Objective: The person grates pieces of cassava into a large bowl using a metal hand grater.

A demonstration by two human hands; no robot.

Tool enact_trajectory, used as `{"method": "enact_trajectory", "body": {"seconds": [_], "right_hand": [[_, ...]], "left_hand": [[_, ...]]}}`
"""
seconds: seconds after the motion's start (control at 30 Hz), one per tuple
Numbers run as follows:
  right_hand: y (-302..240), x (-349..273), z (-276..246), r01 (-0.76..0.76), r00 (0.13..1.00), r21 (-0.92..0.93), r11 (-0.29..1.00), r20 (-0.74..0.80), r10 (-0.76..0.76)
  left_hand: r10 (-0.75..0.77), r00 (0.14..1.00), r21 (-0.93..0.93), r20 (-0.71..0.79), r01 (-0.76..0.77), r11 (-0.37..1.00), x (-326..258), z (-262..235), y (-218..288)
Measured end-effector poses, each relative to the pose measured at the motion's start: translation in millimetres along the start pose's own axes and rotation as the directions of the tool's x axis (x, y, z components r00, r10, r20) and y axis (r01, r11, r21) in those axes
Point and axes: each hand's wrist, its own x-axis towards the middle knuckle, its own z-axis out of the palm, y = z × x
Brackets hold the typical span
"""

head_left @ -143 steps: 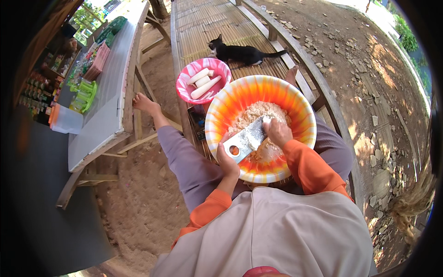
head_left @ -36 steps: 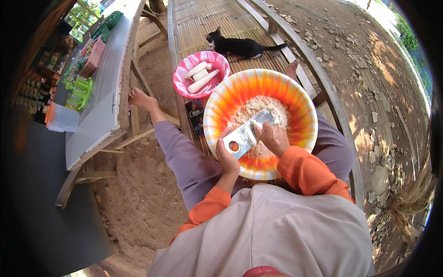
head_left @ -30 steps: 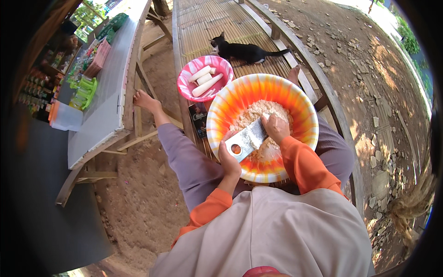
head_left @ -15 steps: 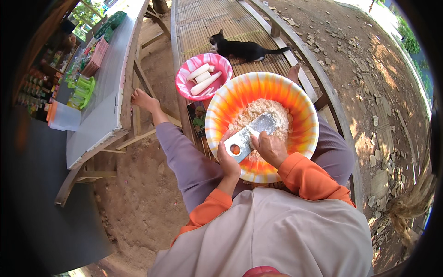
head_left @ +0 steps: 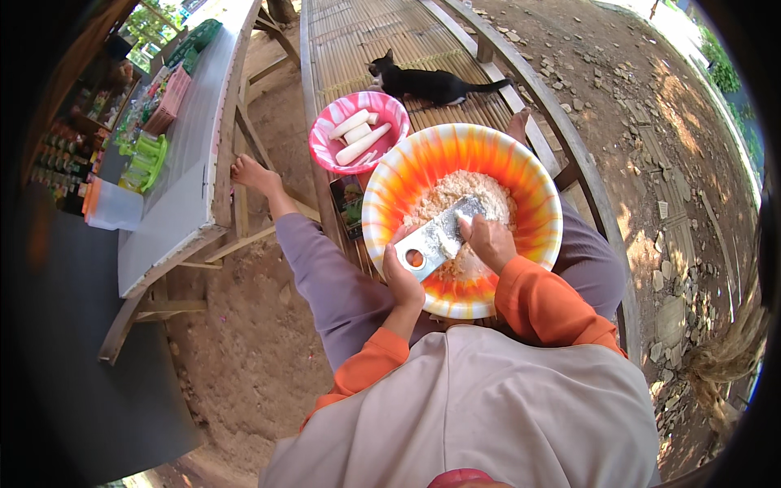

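Observation:
A large orange, yellow and white basin (head_left: 538,183) sits between my legs with a heap of pale grated cassava (head_left: 468,187) in it. Across its near side slants a flat metal grater (head_left: 434,247) with a round hole in its handle end. My left hand (head_left: 402,275) grips that handle end at the basin's near left rim. Fingers curled, my right hand (head_left: 491,243) presses a small white piece of peeled cassava (head_left: 465,218) on the grater's upper part; most of the piece is hidden. Beyond the basin, a pink and white bowl (head_left: 320,134) holds several peeled cassava sticks (head_left: 364,145).
A black and white cat (head_left: 427,84) lies on the slatted bamboo bench (head_left: 370,37) behind the bowls. At the left stands a table (head_left: 167,224) with a clear orange-lidded container (head_left: 114,205), a green rack (head_left: 146,161) and a pink basket (head_left: 168,102). A wooden rail (head_left: 537,102) runs along the right.
My right hand has slid up along the grater, away from the handle, toward its far end. More white pulp shows on the grater's middle. My left hand keeps its hold.

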Motion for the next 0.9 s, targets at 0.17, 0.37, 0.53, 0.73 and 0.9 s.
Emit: {"method": "enact_trajectory", "body": {"seconds": [0.17,0.37,0.53,0.73,0.9], "right_hand": [[24,36,5,-0.157,0.987,0.036,0.987,-0.013,0.157],[-26,-11,-13,-0.076,0.99,0.041,0.996,0.126,0.07],[20,35,9,-0.099,0.992,0.042,0.994,-0.072,0.102],[-34,-10,-20,-0.04,0.992,0.111,0.993,0.126,0.026],[-4,11,-3,-0.072,0.997,0.021,0.997,0.0,0.072]], "left_hand": [[0.004,1.0,0.008,0.011,-0.004,1.0,-3,1,-1],[0.008,1.0,0.019,-0.022,-0.008,1.0,-3,2,5],[0.027,0.999,0.071,0.017,-0.028,0.997,-6,6,3],[0.001,1.0,-0.019,-0.018,-0.001,1.0,-3,2,0],[0.016,1.0,0.019,0.004,-0.016,1.0,-2,-1,0]]}}
